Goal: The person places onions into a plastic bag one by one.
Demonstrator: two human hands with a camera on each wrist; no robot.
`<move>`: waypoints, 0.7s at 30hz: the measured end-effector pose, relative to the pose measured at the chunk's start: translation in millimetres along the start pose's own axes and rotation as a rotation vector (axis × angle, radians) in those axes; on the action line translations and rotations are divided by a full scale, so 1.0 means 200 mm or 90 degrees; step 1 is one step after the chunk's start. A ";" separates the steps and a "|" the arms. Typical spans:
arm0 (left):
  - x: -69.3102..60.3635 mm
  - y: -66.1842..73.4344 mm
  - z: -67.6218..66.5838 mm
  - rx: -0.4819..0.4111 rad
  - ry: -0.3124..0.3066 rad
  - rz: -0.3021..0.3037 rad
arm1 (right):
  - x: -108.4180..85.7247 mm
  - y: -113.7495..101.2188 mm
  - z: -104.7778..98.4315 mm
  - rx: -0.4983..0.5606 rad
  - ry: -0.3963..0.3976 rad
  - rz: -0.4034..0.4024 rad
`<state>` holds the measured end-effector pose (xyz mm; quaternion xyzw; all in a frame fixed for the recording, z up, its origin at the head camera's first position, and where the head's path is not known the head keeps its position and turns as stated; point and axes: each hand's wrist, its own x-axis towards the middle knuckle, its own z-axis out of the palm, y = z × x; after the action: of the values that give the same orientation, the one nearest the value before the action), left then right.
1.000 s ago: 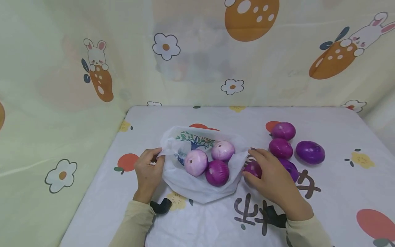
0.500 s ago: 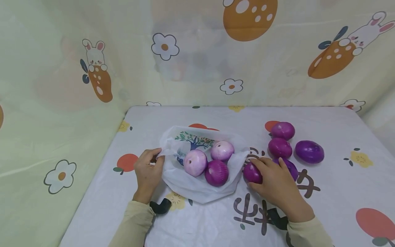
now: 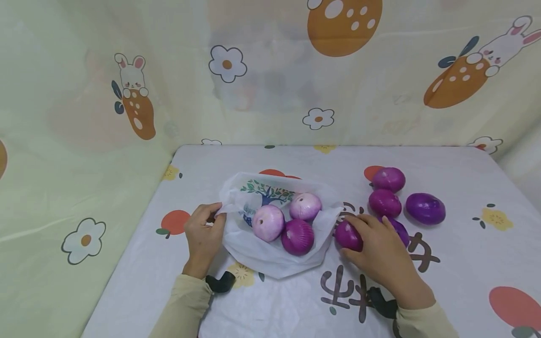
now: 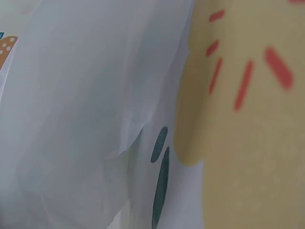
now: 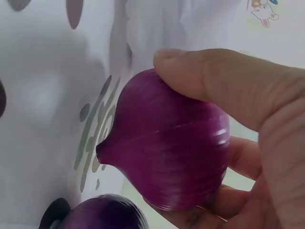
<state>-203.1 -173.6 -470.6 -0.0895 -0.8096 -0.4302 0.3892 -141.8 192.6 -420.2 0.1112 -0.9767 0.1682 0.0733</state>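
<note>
The left hand (image 3: 204, 237) pinches one bag (image 3: 276, 268) holding three onions (image 3: 297, 237); the right hand (image 3: 382, 251) grips one onion (image 5: 171, 143) near four others (image 3: 425, 209).

Pale yellow-grn, bunny- & flower-print curtain (image 3: 270, 94) hung behind & to L of white, fruit-print tabletop (image 3: 465, 253) in soft light.

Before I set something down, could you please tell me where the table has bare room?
The table is bare right of the rightmost purple item, and between the white bag and its far edge. It is crowded right of the bag, where the right hand holds an onion beside other purple items.
</note>
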 end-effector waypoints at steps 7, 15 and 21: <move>0.00 0.01 0.00 0.008 -0.003 -0.004 | -0.02 -0.02 -0.02 0.041 0.043 0.007; 0.00 0.02 -0.01 0.009 -0.005 -0.005 | -0.02 -0.02 -0.02 0.048 0.096 -0.028; 0.00 0.00 0.00 0.003 0.003 0.011 | 0.00 -0.04 -0.04 0.046 0.115 -0.045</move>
<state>-203.3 -173.2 -469.4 -0.0944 -0.8089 -0.4250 0.3952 -138.1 188.6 -410.2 0.1329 -0.9549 0.2099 0.1629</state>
